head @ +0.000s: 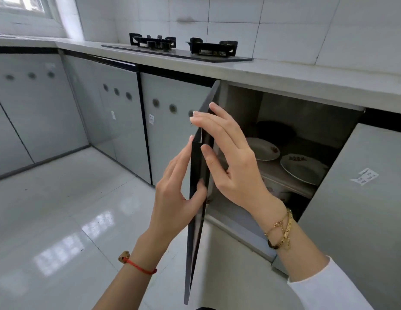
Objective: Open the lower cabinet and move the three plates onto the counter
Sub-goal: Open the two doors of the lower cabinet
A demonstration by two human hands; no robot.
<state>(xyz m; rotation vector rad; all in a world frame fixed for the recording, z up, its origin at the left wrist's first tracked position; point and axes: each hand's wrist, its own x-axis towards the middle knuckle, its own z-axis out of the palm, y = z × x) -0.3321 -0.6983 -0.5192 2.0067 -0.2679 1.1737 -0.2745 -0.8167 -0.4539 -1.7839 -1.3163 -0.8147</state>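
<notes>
The lower cabinet door [196,220] stands swung out, its dark edge facing me. My left hand [175,193] pinches that edge, thumb on the inner side and fingers on the outer face. My right hand [228,157] rests on the door's inner side, fingers spread, fingertips over the top of the edge. Inside the cabinet, on a shelf, lie two white plates: one with a red flower [265,148] and one with a dark pattern [301,168]. A dark dish [275,129] sits behind them. The grey counter [284,74] runs above.
A black two-burner gas hob [184,47] sits on the counter to the left above the cabinet. Closed grey cabinet doors [119,113] line the left wall. Another grey door [363,198] flanks the opening on the right. A glossy tiled floor [72,209] lies below.
</notes>
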